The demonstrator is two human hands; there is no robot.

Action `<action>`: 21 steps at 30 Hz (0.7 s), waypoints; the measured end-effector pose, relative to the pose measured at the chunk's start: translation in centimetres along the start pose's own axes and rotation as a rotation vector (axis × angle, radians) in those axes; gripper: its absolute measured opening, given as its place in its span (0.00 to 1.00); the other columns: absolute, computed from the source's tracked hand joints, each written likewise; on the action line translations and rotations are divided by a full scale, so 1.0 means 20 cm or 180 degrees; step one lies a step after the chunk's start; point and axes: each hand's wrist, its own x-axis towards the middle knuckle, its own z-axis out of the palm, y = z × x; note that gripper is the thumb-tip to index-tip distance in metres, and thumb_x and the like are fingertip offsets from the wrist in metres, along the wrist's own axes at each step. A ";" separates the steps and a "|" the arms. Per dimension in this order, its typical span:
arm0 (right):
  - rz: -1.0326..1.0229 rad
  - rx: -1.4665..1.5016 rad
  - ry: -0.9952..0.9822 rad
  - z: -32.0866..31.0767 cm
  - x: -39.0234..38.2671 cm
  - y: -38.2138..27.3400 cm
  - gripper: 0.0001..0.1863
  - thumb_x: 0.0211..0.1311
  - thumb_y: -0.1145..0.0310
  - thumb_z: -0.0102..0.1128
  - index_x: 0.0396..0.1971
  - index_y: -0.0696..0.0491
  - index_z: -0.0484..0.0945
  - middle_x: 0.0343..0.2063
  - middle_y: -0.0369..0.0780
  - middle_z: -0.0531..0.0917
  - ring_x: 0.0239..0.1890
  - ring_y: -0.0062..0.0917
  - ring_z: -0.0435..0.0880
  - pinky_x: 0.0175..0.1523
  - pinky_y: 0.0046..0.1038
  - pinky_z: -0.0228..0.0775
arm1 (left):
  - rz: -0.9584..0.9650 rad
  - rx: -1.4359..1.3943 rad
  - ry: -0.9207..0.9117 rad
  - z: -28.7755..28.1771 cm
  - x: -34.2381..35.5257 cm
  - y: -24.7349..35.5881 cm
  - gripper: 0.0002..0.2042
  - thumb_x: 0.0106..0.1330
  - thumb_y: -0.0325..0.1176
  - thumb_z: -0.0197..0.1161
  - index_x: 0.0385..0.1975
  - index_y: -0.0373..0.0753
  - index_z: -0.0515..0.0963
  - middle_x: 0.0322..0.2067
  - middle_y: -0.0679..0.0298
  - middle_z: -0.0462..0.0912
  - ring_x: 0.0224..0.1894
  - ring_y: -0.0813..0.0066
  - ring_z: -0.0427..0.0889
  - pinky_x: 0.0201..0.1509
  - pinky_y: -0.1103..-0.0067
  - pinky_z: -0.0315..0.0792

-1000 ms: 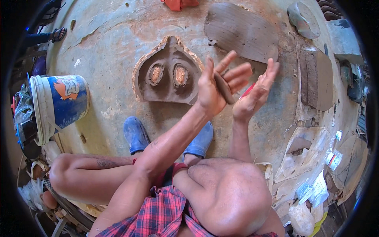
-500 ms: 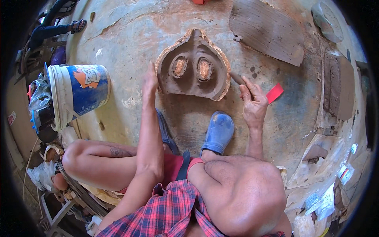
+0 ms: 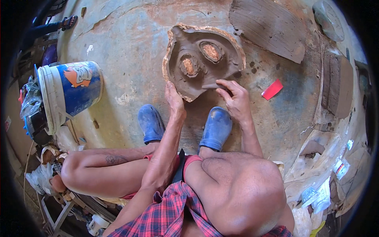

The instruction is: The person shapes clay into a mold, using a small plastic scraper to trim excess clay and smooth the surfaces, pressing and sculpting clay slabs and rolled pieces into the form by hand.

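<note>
A pale, rough-rimmed mold lined with dark clay lies tilted round on the floor, with two oval raised rings around orange-tan centers inside it. My left hand grips its lower-left rim. My right hand pinches a dark clay roll, which lies across the mold's lower edge. To the right of that hand, a small red piece rests on the floor. Beyond it at the top right is a broad, flat clay slab.
A blue-and-white bucket stands at left. Clay blocks and worn sheets with scraps line the right. My blue clogs are below the mold. Another person's sandaled foot is at top left.
The mold has turned counterclockwise, its point swinging to the upper left. My hands parted from rolling the clay; the left has taken the rim, and the right has brought the roll onto the lower edge.
</note>
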 end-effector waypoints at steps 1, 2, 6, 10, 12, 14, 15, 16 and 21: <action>0.0231 0.0051 -0.0196 0.01 0.03 0.01 0.15 0.63 0.75 0.70 0.50 0.57 0.86 0.40 0.46 0.88 0.40 0.32 0.88 0.45 0.31 0.79 | 0.0112 -0.0048 -0.0001 0.00 0.03 -0.01 0.28 0.85 0.48 0.44 0.73 0.32 0.65 0.67 0.54 0.74 0.66 0.65 0.74 0.71 0.69 0.67; 0.0463 0.0105 -0.0389 0.02 0.05 0.01 0.15 0.64 0.74 0.70 0.50 0.57 0.86 0.40 0.45 0.88 0.40 0.32 0.88 0.45 0.31 0.79 | 0.0102 -0.0062 0.0006 -0.02 0.03 -0.03 0.28 0.85 0.48 0.44 0.73 0.32 0.65 0.67 0.54 0.74 0.66 0.65 0.74 0.71 0.69 0.67; 0.0118 0.0047 -0.0634 0.05 0.09 0.03 0.13 0.68 0.74 0.67 0.51 0.57 0.85 0.38 0.38 0.88 0.36 0.20 0.86 0.42 0.26 0.78 | 0.0152 -0.0056 -0.0045 -0.06 0.05 -0.05 0.28 0.85 0.49 0.44 0.72 0.31 0.66 0.67 0.55 0.75 0.66 0.65 0.74 0.71 0.70 0.67; -0.0277 -0.0492 -0.0706 0.08 0.14 0.00 0.12 0.67 0.70 0.66 0.49 0.55 0.85 0.37 0.49 0.86 0.41 0.43 0.87 0.50 0.40 0.79 | 0.0179 -0.0045 -0.0145 -0.02 0.01 -0.05 0.28 0.86 0.50 0.43 0.72 0.32 0.66 0.65 0.55 0.76 0.64 0.65 0.75 0.70 0.70 0.68; -0.0337 -0.1007 -0.0760 0.10 0.16 -0.04 0.12 0.68 0.69 0.65 0.49 0.52 0.85 0.35 0.49 0.83 0.42 0.47 0.86 0.50 0.43 0.78 | 0.0203 0.0011 -0.0108 -0.04 0.02 -0.07 0.28 0.86 0.49 0.43 0.71 0.32 0.67 0.65 0.55 0.77 0.64 0.65 0.76 0.69 0.70 0.68; -0.0344 -0.1183 -0.0729 0.11 0.16 -0.06 0.13 0.67 0.69 0.66 0.50 0.53 0.85 0.35 0.49 0.83 0.41 0.47 0.85 0.49 0.42 0.78 | 0.0193 0.0067 -0.0092 -0.03 0.00 -0.07 0.28 0.86 0.49 0.43 0.71 0.32 0.67 0.64 0.55 0.77 0.63 0.65 0.77 0.69 0.70 0.69; -0.0362 -0.1353 -0.0702 0.12 0.16 -0.07 0.14 0.66 0.68 0.68 0.50 0.54 0.85 0.36 0.48 0.84 0.40 0.47 0.84 0.48 0.42 0.77 | 0.0215 0.0080 -0.0022 -0.02 -0.01 -0.08 0.28 0.86 0.50 0.43 0.71 0.32 0.67 0.64 0.54 0.77 0.63 0.65 0.77 0.69 0.70 0.69; -0.0352 -0.1364 -0.0698 0.12 0.16 -0.06 0.14 0.66 0.68 0.68 0.50 0.54 0.85 0.36 0.48 0.84 0.40 0.47 0.84 0.48 0.42 0.77 | 0.0240 0.0092 0.0047 -0.01 -0.03 -0.08 0.28 0.85 0.50 0.44 0.71 0.32 0.67 0.64 0.54 0.77 0.63 0.64 0.77 0.69 0.70 0.69; 0.0257 -0.1130 0.0382 0.10 0.09 -0.09 0.18 0.61 0.60 0.75 0.50 0.50 0.86 0.25 0.43 0.86 0.25 0.34 0.86 0.33 0.36 0.78 | 0.0032 0.0035 0.0119 0.00 -0.07 -0.11 0.30 0.85 0.51 0.44 0.72 0.31 0.65 0.66 0.53 0.75 0.65 0.63 0.75 0.70 0.70 0.68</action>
